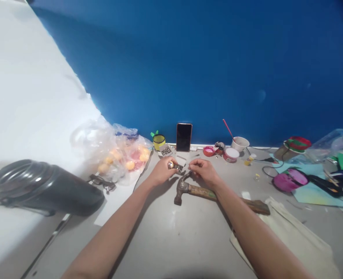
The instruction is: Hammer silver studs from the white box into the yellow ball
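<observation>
My left hand (162,170) is closed round a small dark metallic piece (177,168) with shiny parts; its exact kind is too small to tell. My right hand (203,169) is a short way to the right, thumb and fingertips pinched together. Whatever it pinches, if anything, is too small to make out. Below both hands lies a claw hammer (200,192), its worn head to the left and its wooden handle running under my right forearm. Just beyond my left hand sits a small white box (165,150) holding several shiny bits.
A phone (184,137) leans upright against the blue wall. Left are a bag of orange fruit (127,157) and a large dark bottle (52,190). Right are a white cup (240,143) with a red stick, a pink-and-white tub (231,154), a cloth (293,236) and a cable.
</observation>
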The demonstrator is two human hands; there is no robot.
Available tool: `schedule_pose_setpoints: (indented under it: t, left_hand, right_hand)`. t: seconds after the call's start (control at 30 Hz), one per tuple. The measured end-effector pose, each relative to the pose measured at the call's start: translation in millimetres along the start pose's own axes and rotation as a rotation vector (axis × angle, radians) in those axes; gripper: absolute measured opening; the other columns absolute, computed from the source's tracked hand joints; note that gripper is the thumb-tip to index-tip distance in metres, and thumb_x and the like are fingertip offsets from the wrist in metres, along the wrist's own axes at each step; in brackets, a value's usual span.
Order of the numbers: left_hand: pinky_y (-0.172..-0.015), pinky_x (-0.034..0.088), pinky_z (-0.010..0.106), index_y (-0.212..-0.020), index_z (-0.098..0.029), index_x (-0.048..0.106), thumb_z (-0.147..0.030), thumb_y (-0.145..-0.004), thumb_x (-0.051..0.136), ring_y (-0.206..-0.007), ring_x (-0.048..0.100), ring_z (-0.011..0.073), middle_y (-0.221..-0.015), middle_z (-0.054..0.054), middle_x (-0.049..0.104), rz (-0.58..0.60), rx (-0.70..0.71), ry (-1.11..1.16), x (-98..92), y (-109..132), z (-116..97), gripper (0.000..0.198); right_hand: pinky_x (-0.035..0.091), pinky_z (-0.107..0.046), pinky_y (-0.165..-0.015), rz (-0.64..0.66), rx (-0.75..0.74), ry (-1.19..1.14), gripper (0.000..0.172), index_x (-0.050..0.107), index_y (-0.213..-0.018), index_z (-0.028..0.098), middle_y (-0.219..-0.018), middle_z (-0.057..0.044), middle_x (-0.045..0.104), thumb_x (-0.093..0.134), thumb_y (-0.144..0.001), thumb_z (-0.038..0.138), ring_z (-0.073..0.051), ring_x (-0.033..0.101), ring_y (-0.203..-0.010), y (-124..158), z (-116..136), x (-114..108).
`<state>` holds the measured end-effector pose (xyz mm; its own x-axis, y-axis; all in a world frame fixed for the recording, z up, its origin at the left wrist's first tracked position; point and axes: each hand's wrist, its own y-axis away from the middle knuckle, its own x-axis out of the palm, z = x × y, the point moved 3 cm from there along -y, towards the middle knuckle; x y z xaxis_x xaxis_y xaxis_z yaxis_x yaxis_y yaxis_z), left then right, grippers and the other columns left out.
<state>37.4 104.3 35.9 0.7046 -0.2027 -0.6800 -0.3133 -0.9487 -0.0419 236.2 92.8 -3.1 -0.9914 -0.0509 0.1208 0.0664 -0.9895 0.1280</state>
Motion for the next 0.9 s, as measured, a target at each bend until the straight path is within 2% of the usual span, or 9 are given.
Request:
schedule_pose_setpoints:
  t: [0.03, 0.1, 0.17, 0.27, 0.4, 0.57, 0.77, 0.9]
  left_hand:
    - [-0.070, 0.052, 0.031, -0.097, -0.018, 0.066, -0.023, -0.077, 0.066, -0.075, 0.066, 0.0187, -0.087, 0.004, 0.072, 0.017, -0.036, 0.141, 1.2, 8, 3, 0.020]
    - [-0.067, 0.054, 0.030, -0.103, -0.018, 0.062, -0.027, -0.079, 0.067, -0.070, 0.066, 0.0163, -0.090, 0.004, 0.072, 0.008, -0.093, 0.406, 4.1, 26, 7, 0.027]
    - [-0.064, 0.054, 0.029, -0.105, -0.018, 0.059, -0.027, -0.076, 0.070, -0.066, 0.065, 0.0139, -0.097, 0.005, 0.072, -0.001, -0.122, 0.525, 8.8, 41, 8, 0.033]
    - [-0.063, 0.051, 0.026, -0.096, -0.019, 0.059, -0.029, -0.076, 0.071, -0.067, 0.061, 0.0128, -0.090, 0.001, 0.069, -0.080, -0.107, 0.480, 12.9, 51, 11, 0.026]
    - [-0.069, 0.047, 0.025, -0.091, -0.019, 0.056, -0.036, -0.078, 0.072, -0.076, 0.056, 0.0134, -0.087, -0.001, 0.062, -0.159, -0.023, 0.391, 14.0, 51, 16, 0.027]
    - [-0.063, 0.041, 0.024, -0.088, -0.020, 0.052, -0.039, -0.079, 0.072, -0.069, 0.050, 0.0122, -0.078, -0.004, 0.056, -0.153, -0.025, 0.333, 19.4, 53, 18, 0.028]
    - [-0.065, 0.044, 0.025, -0.092, -0.019, 0.062, -0.038, -0.082, 0.070, -0.070, 0.056, 0.0142, -0.079, -0.001, 0.065, -0.118, -0.050, 0.326, 17.1, 55, 12, 0.024]
    - [-0.061, 0.041, 0.024, -0.086, -0.019, 0.061, -0.036, -0.081, 0.070, -0.067, 0.054, 0.0134, -0.074, -0.002, 0.063, -0.093, -0.050, 0.339, 15.0, 55, 13, 0.020]
  right_hand:
    - [0.033, -0.022, -0.047, 0.010, 0.011, -0.039, 0.034, 0.072, -0.075, 0.016, -0.061, 0.001, 0.065, 0.088, -0.057, 0.039, -0.008, 0.046, -0.049, 1, 0, 1]
    - [0.034, -0.021, -0.047, 0.052, 0.034, -0.135, 0.038, 0.072, -0.078, 0.016, -0.070, -0.002, 0.070, 0.091, -0.055, 0.039, -0.007, 0.047, -0.051, 4, 1, 7]
    - [0.033, -0.020, -0.047, 0.128, 0.066, -0.230, 0.039, 0.072, -0.077, 0.016, -0.070, -0.001, 0.069, 0.093, -0.057, 0.041, -0.006, 0.045, -0.050, 10, 1, 18]
    - [0.031, -0.020, -0.045, 0.245, 0.114, -0.285, 0.037, 0.071, -0.076, 0.018, -0.065, 0.001, 0.065, 0.092, -0.062, 0.043, -0.006, 0.043, -0.048, 22, 0, 39]
    - [0.035, -0.021, -0.046, 0.283, 0.127, -0.226, 0.036, 0.072, -0.077, 0.018, -0.069, 0.000, 0.067, 0.093, -0.062, 0.044, -0.007, 0.045, -0.049, 32, -6, 55]
    - [0.035, -0.021, -0.047, 0.259, 0.113, -0.191, 0.035, 0.074, -0.078, 0.018, -0.068, -0.001, 0.068, 0.093, -0.064, 0.043, -0.007, 0.046, -0.050, 33, -11, 57]
    - [0.035, -0.023, -0.046, 0.232, 0.100, -0.123, 0.034, 0.074, -0.074, 0.019, -0.058, 0.003, 0.058, 0.092, -0.064, 0.045, -0.009, 0.044, -0.049, 33, -9, 57]
    - [0.035, -0.023, -0.046, 0.250, 0.103, -0.090, 0.032, 0.074, -0.075, 0.018, -0.061, 0.002, 0.060, 0.091, -0.065, 0.043, -0.009, 0.045, -0.050, 33, -10, 57]
